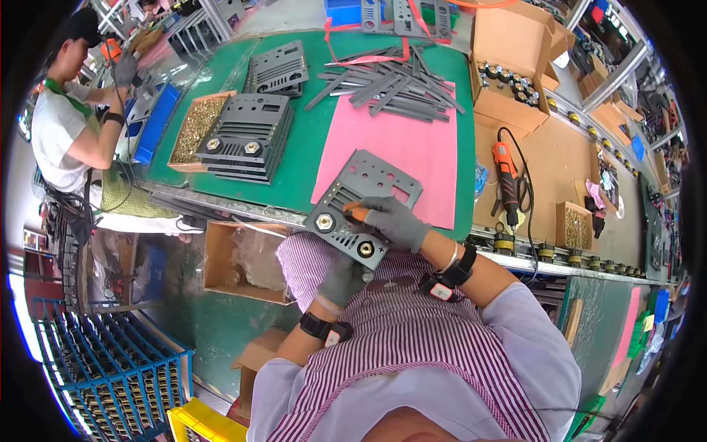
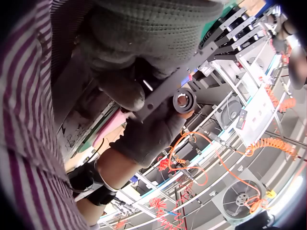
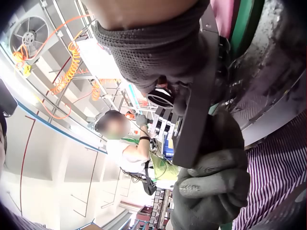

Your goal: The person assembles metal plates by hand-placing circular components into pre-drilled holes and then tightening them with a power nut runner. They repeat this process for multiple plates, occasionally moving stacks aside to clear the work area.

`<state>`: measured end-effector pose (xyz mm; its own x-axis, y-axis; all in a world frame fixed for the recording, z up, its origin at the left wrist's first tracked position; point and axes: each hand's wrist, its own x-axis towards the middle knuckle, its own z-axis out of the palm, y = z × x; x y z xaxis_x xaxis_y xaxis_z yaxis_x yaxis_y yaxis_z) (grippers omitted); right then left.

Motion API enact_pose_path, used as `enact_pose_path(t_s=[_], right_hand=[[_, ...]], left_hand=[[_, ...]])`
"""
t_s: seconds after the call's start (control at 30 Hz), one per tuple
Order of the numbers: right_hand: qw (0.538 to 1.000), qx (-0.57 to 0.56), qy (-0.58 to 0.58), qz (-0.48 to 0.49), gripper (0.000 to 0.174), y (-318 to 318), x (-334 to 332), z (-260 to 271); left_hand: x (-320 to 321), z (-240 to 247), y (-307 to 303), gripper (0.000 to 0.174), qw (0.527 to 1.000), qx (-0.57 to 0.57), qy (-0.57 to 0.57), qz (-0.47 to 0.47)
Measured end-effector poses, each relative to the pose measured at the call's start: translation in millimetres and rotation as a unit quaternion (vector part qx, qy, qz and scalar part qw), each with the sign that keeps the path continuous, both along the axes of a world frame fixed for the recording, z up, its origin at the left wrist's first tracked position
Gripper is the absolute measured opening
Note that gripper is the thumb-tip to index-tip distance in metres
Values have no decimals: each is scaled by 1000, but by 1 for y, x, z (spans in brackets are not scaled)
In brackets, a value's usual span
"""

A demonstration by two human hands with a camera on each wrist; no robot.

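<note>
A grey slotted metal panel (image 1: 368, 199) is held tilted over the lap, with two round fittings with hex nuts on its lower part. At its lower edge my gloved left hand (image 1: 344, 281) grips it; curled fingers (image 3: 211, 184) show there in the right wrist view. My gloved right hand (image 1: 398, 222) lies over the panel's face, its fingers curled round a small orange piece (image 1: 358, 214) between the two fittings. What this piece is I cannot tell, as the glove covers most of it. A dark ring (image 2: 184, 100) stands out from the panel's face in the left wrist view.
Stacked slotted panels (image 1: 247, 136) and a box of small brass parts (image 1: 199, 129) stand on the green table. Dark strips (image 1: 398, 85) lie piled on pink sheet. An orange power screwdriver (image 1: 507, 180) and a carton of fittings (image 1: 508, 88) are at the right. Another person (image 1: 74, 125) works at far left.
</note>
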<state>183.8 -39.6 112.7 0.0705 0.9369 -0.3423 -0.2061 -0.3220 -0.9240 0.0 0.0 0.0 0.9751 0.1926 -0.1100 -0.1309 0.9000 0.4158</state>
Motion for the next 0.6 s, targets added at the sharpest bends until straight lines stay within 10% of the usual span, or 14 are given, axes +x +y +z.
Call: enact_pose_path(t_s=[0.07,0.2,0.27,0.37,0.47,0.6], right_hand=[[991,18,117,-67,35,-4,-7,16],[975,-9,197,-100,34,-2,3,16],[982,9,164,-92,33,-1,6,1],[986,121,-118,10,33,-7,6,0],[816,235,-514,121,34,-13,-1,-7],[718,254,-637,119,35,-34,3,2]], left_hand=[[-5,19,-1,39,997,-65,34,-4],[3,27,-7,45,934,329,115,84],[5,41,-8,52,963,245,86,73],[4,65,-5,63,999,2,24,46],[12,45,2,72,998,21,36,43],[28,54,-3,70,994,62,60,69]])
